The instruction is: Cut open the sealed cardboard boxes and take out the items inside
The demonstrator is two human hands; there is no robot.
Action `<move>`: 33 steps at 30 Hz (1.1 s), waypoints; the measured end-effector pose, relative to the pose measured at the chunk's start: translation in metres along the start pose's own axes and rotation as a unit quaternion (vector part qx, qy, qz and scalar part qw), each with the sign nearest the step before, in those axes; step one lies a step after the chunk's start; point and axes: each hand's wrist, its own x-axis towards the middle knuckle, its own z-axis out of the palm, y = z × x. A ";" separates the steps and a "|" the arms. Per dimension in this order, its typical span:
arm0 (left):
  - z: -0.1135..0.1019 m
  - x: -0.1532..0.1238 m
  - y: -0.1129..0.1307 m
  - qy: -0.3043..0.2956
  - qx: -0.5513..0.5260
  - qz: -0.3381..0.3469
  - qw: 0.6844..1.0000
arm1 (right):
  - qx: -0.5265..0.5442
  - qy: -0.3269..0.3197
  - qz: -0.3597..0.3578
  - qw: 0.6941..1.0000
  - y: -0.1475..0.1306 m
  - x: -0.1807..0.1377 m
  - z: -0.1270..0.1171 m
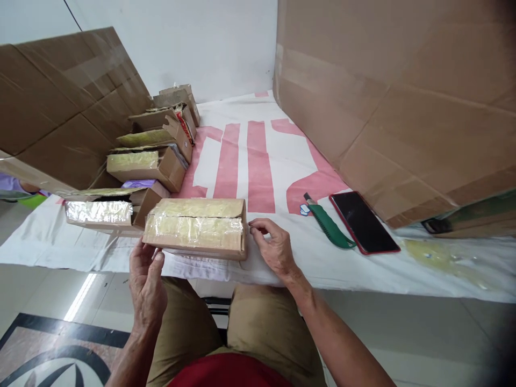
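A small cardboard box (195, 228), its front covered with yellowish, shiny clear tape, sits near the front edge of the cloth-covered table. My left hand (147, 282) holds its lower left corner, with the fingers against the end and the thumb in front. Just off the box's right end, my right hand (274, 247) is closed, thumb and forefinger pinched together. Whatever may be between those fingertips is too small to make out. To the right lie a green-handled cutter (332, 228) and a black phone with a red edge (365, 223).
Several open small boxes (171, 169) stand in a row at the left, beside a large cardboard sheet (60, 97). Another large cardboard piece (387, 107) rises at the right. Crumpled clear plastic (443, 258) lies at the front right of the white-and-pink cloth (260, 161).
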 end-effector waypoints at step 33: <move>0.031 -0.072 0.051 -0.316 -0.173 -0.243 0.901 | 0.049 -0.209 0.018 0.976 -0.080 -0.074 -0.010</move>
